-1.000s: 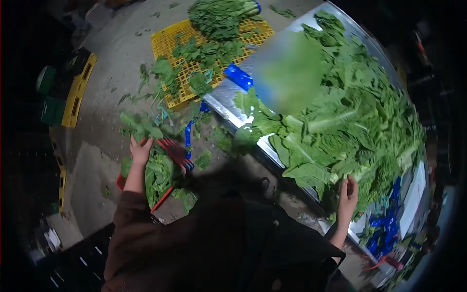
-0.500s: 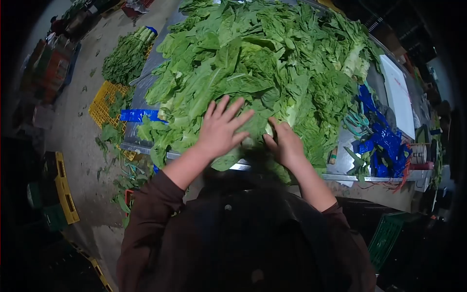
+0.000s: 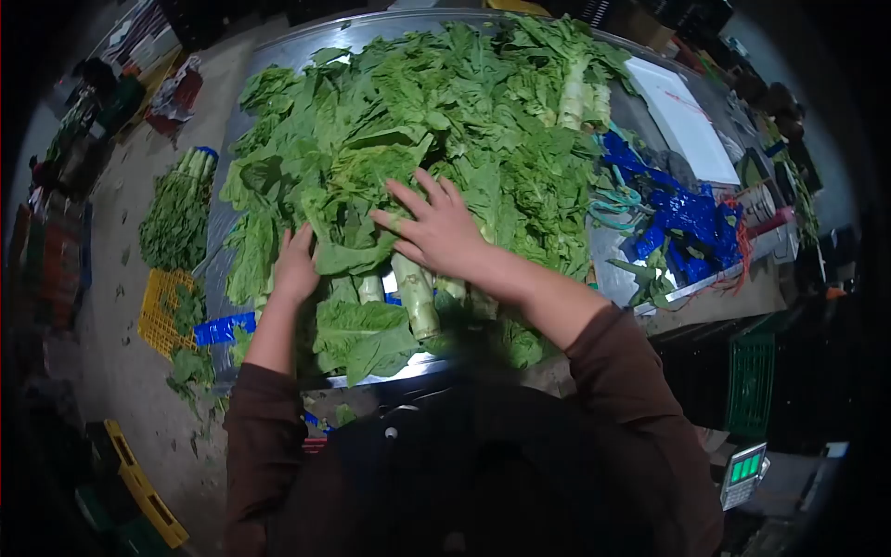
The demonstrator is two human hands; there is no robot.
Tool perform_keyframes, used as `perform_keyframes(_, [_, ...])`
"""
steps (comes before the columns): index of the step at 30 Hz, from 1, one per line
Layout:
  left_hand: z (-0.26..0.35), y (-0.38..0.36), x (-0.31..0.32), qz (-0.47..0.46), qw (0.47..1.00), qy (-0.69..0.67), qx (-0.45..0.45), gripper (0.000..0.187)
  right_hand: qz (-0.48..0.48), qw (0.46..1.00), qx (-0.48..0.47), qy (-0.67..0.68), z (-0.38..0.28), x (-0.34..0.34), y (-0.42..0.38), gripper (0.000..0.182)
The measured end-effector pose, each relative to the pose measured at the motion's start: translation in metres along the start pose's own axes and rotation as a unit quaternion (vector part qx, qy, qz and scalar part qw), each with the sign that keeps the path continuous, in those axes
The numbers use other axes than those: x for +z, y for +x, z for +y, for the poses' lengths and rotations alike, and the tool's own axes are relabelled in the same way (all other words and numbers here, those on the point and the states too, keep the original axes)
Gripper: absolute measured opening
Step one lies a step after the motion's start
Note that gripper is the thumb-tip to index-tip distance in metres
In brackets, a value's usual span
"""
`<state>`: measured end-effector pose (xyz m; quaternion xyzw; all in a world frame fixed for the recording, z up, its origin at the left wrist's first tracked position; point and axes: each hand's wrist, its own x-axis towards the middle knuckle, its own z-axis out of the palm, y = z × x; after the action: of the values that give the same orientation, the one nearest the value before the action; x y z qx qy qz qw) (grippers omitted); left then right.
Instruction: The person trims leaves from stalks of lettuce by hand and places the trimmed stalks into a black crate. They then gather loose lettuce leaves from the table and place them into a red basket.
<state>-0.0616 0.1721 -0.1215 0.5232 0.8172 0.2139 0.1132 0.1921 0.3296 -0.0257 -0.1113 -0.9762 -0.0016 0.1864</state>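
Observation:
A broad heap of leafy stem lettuce covers much of the metal table. My right hand lies on the leaves in the middle, fingers spread, above a thick pale stem whose cut end points toward me. At the heap's left side, my left hand touches the leaves with its fingers extended, some of them partly hidden by foliage. Loose green leaves lie at the near edge under the stems. A strip of blue tape sticks out on the left.
On the table's right are blue plastic wrapping, teal string and a white foam lid. A tied bundle of stem lettuce and a yellow crate are on the left. A scale with a lit display stands lower right.
My left hand has moved left and my right hand now lies over the middle leaves. Leaves have shifted, exposing a thick stem at the front. The view has turned toward the right.

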Motion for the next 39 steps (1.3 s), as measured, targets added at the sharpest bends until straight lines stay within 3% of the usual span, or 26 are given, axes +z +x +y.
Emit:
perform_keyframes(1, [0.014, -0.004, -0.009, -0.001, 1.000, -0.003, 0.011, 0.058, -0.004, 0.999, -0.013, -0.033, 0.011, 0.009, 0.017, 0.050])
perform_keyframes(3, [0.057, -0.027, -0.038, 0.115, 0.992, 0.027, -0.050, 0.058, -0.031, 0.994, -0.017, -0.105, 0.036, 0.021, 0.047, 0.050])
perform_keyframes(4, [0.075, -0.037, -0.043, 0.181, 0.982, 0.050, -0.019, 0.057, -0.051, 0.992, 0.006, -0.112, 0.048, 0.022, 0.060, 0.051])
perform_keyframes(6, [0.103, -0.057, -0.051, 0.170, 0.983, 0.031, 0.054, 0.057, -0.047, 0.986, 0.032, -0.159, 0.075, 0.029, 0.077, 0.056])
perform_keyframes(8, [0.129, -0.075, -0.051, 0.093, 0.989, 0.036, 0.111, 0.058, -0.073, 0.971, 0.087, -0.210, 0.101, 0.032, 0.088, 0.059])
perform_keyframes(12, [0.112, -0.083, -0.013, 0.037, 0.993, 0.073, 0.085, 0.066, -0.151, 0.936, 0.255, -0.189, 0.128, 0.016, 0.105, 0.064])
perform_keyframes(15, [0.089, -0.076, -0.003, 0.039, 0.997, 0.061, 0.038, 0.063, -0.144, 0.917, 0.365, -0.071, 0.166, 0.034, 0.106, 0.071])
perform_keyframes(20, [0.071, -0.055, 0.006, 0.076, 0.997, 0.001, -0.019, 0.065, -0.151, 0.929, 0.334, -0.048, 0.150, 0.022, 0.120, 0.078])
perform_keyframes(22, [0.074, -0.046, 0.005, 0.097, 0.991, -0.085, -0.026, 0.068, -0.131, 0.938, 0.316, -0.058, 0.130, 0.023, 0.122, 0.075])
perform_keyframes(26, [0.088, -0.039, -0.013, 0.121, 0.986, -0.093, -0.067, 0.072, -0.149, 0.951, 0.241, -0.127, 0.127, 0.026, 0.110, 0.067])
perform_keyframes(29, [0.091, -0.046, -0.030, 0.143, 0.989, 0.010, -0.047, 0.079, -0.078, 0.966, 0.241, -0.049, 0.140, 0.016, 0.111, 0.062])
perform_keyframes(31, [0.087, -0.047, -0.042, 0.225, 0.959, 0.164, -0.051, 0.086, 0.042, 0.971, 0.233, -0.009, 0.151, 0.007, 0.117, 0.060])
perform_keyframes(32, [0.078, -0.047, -0.042, 0.216, 0.952, 0.182, -0.120, 0.097, 0.097, 0.967, 0.235, 0.022, 0.150, -0.005, 0.125, 0.060])
perform_keyframes(34, [0.039, -0.044, -0.022, 0.184, 0.950, 0.078, -0.241, 0.106, 0.196, 0.958, 0.191, 0.082, 0.136, -0.035, 0.142, 0.059])
perform_keyframes(35, [0.040, -0.044, -0.028, 0.146, 0.948, 0.132, -0.252, 0.112, 0.222, 0.951, 0.170, 0.131, 0.118, -0.054, 0.150, 0.058])
perform_keyframes(38, [0.050, -0.042, -0.051, 0.081, 0.952, 0.099, -0.278, 0.111, 0.199, 0.946, 0.184, 0.180, 0.074, -0.064, 0.169, 0.063])
perform_keyframes(39, [0.042, -0.042, -0.048, 0.103, 0.950, 0.121, -0.271, 0.099, 0.177, 0.942, 0.180, 0.222, 0.060, -0.061, 0.174, 0.064])
